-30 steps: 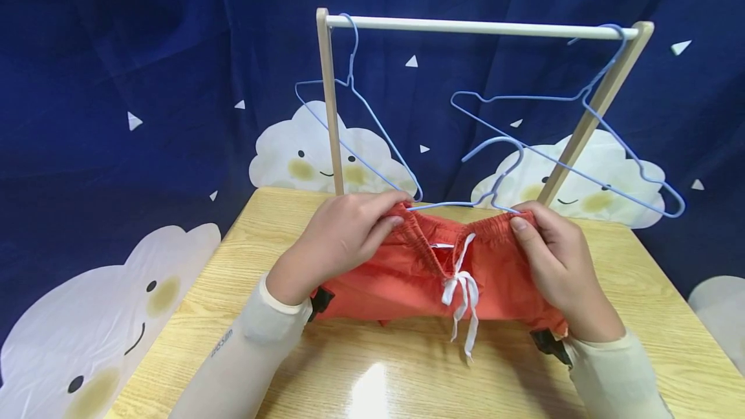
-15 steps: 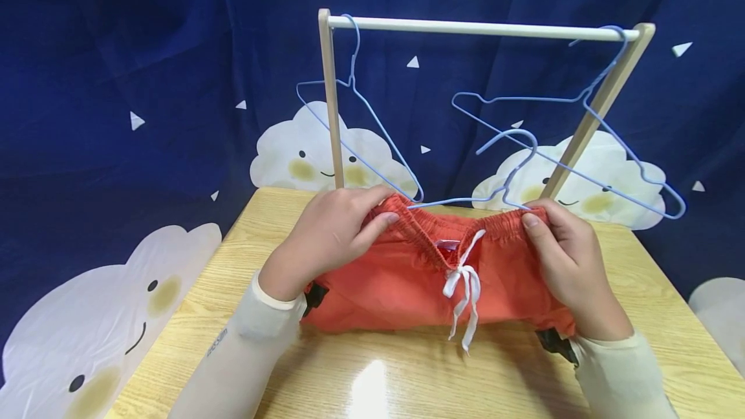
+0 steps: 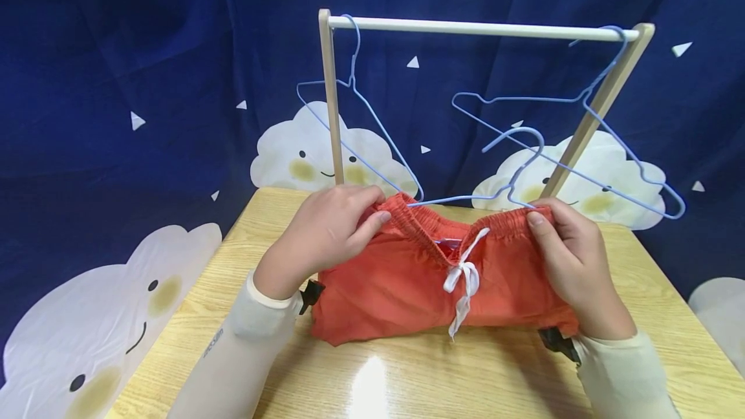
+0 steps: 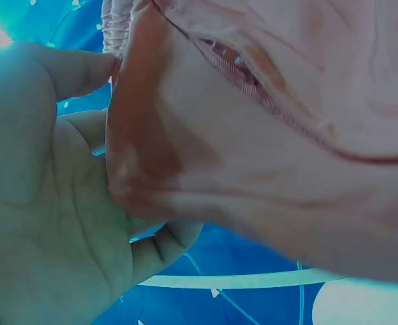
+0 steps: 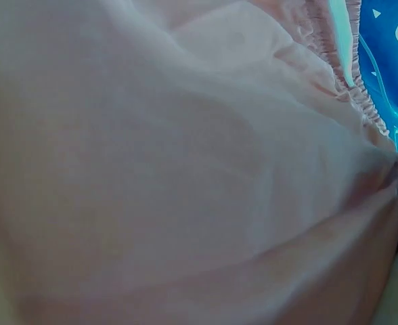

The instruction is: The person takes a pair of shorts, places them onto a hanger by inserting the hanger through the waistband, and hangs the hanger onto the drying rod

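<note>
A pair of red shorts (image 3: 407, 296) with a gathered elastic waist and a white drawstring (image 3: 464, 277) tied in a bow is held up over the table in the head view. My left hand (image 3: 326, 228) pinches the waistband's left end between thumb and fingers. At the other end, my right hand (image 3: 573, 257) pinches the waistband, its thumb on the front. A blue hanger (image 3: 512, 176) sits inside the waist, its hook sticking up above the band and its lower part hidden by the cloth. Up close, the left wrist view has the shorts' cloth (image 4: 206, 135) beside the palm.
Behind the shorts stands a rack with a white rail (image 3: 477, 28) and wooden posts. One blue hanger (image 3: 378, 125) hangs at the rail's left end, another blue hanger (image 3: 526, 97) at its right. The wooden table (image 3: 233, 277) lies beneath; a dark blue curtain (image 3: 174, 37) is behind.
Both hands have drawn apart, stretching the waistband wider. The hanger has shifted to the right with its hook slightly higher, and the shorts' lower left part has dropped a little.
</note>
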{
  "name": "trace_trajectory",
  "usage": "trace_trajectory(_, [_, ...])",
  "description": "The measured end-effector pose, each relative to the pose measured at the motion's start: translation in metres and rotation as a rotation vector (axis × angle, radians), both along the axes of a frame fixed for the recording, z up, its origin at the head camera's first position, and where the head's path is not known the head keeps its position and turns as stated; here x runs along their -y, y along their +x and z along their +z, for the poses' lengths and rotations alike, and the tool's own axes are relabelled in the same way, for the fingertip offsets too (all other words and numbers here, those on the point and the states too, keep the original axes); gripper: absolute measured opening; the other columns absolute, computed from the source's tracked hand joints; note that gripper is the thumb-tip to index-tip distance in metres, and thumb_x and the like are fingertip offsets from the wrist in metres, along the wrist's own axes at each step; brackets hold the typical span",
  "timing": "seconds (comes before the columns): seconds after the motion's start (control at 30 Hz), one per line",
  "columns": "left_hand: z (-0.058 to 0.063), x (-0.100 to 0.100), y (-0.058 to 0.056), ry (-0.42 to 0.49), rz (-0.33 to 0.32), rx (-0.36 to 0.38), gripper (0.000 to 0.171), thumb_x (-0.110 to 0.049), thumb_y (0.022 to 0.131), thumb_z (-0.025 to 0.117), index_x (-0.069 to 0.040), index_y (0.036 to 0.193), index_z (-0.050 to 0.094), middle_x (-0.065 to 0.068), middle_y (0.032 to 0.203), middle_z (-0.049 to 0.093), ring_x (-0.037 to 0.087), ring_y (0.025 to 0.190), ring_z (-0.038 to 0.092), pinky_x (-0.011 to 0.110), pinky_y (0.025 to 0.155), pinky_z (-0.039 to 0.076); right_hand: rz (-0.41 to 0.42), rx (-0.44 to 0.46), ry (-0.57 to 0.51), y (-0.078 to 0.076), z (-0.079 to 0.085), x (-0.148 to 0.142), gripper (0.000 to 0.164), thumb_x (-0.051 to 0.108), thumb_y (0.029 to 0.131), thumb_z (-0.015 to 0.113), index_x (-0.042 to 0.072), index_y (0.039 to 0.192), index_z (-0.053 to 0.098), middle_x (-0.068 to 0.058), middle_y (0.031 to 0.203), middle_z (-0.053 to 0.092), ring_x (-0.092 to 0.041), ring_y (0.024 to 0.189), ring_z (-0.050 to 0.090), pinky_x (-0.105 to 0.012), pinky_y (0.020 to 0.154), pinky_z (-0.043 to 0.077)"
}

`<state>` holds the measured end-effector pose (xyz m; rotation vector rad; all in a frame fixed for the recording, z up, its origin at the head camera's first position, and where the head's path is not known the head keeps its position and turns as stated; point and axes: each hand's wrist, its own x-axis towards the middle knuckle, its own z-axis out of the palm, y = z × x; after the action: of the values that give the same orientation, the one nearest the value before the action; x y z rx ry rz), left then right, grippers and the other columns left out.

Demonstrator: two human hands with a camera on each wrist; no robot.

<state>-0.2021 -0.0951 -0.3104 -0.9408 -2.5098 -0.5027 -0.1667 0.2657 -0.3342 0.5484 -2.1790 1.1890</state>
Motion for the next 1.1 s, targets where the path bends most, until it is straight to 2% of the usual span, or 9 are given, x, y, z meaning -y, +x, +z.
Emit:
trace_trajectory(0.1, [-0.001,-0.003,0.000,0.010,-0.024,-0.034,0.029,-0.039,0.106,0.066,-0.017,0.124,0.071,-0.004,0.110,0.077,0.017,0.100,0.072,0.041,0.085,0.059,0.027,-0.020,0.008,-0.001,-0.001,0.004,0.016,0.001,0.109,0.057,0.001,0.104,0.072,0.001,0.085,0.066,-0.010,0.074,0.059,-0.015,0.066,0.051])
trace_trajectory(0.17, [-0.002,-0.006,0.001,0.017,-0.041,-0.049,0.036,-0.041,0.105,0.068,-0.016,0.130,0.070,-0.003,0.118,0.077,0.017,0.106,0.073,0.042,0.086,0.060,0.050,-0.023,0.014,-0.001,-0.003,0.007,0.016,0.000,0.109,0.057,0.001,0.105,0.073,0.001,0.085,0.067,-0.010,0.075,0.059,-0.015,0.067,0.051])
trace_trajectory(0.3, [-0.005,-0.011,0.003,0.023,-0.075,-0.070,0.025,-0.037,0.107,0.068,-0.018,0.123,0.070,-0.007,0.105,0.075,0.012,0.091,0.069,0.036,0.073,0.058,0.097,-0.032,0.029,0.000,-0.004,0.012,0.016,-0.003,0.108,0.058,0.002,0.108,0.073,0.000,0.087,0.068,-0.009,0.076,0.061,-0.015,0.069,0.052])
trace_trajectory(0.43, [-0.007,-0.016,0.003,0.042,-0.111,-0.114,0.007,-0.027,0.109,0.065,-0.021,0.107,0.068,-0.011,0.086,0.065,0.008,0.077,0.060,0.029,0.062,0.051,0.115,-0.046,0.036,0.000,-0.006,0.015,0.016,-0.004,0.107,0.058,0.003,0.108,0.073,0.000,0.087,0.069,-0.009,0.077,0.061,-0.016,0.070,0.051])
trace_trajectory(0.67, [-0.010,-0.019,0.002,0.071,-0.128,-0.202,0.014,-0.021,0.110,0.060,-0.022,0.096,0.063,-0.012,0.080,0.059,0.007,0.069,0.055,0.025,0.050,0.041,0.118,-0.049,0.040,-0.002,-0.008,0.016,0.016,-0.005,0.106,0.060,0.003,0.108,0.074,0.000,0.086,0.067,-0.009,0.076,0.060,-0.017,0.068,0.050])
trace_trajectory(0.93, [-0.007,-0.015,0.004,0.095,-0.064,-0.196,0.017,-0.019,0.111,0.057,-0.022,0.096,0.066,-0.010,0.078,0.057,0.007,0.066,0.052,0.025,0.046,0.037,0.097,-0.035,0.066,-0.005,-0.009,0.013,0.015,-0.003,0.105,0.064,0.006,0.110,0.075,0.001,0.089,0.065,-0.008,0.078,0.058,-0.018,0.069,0.046])
trace_trajectory(1.1, [-0.007,-0.012,0.003,0.117,-0.061,-0.206,0.016,-0.020,0.111,0.057,-0.022,0.098,0.067,-0.009,0.075,0.052,0.007,0.064,0.048,0.026,0.046,0.035,0.057,-0.047,0.084,-0.004,-0.007,0.009,0.015,-0.003,0.103,0.067,0.007,0.111,0.075,0.004,0.090,0.065,-0.007,0.078,0.057,-0.017,0.069,0.045])
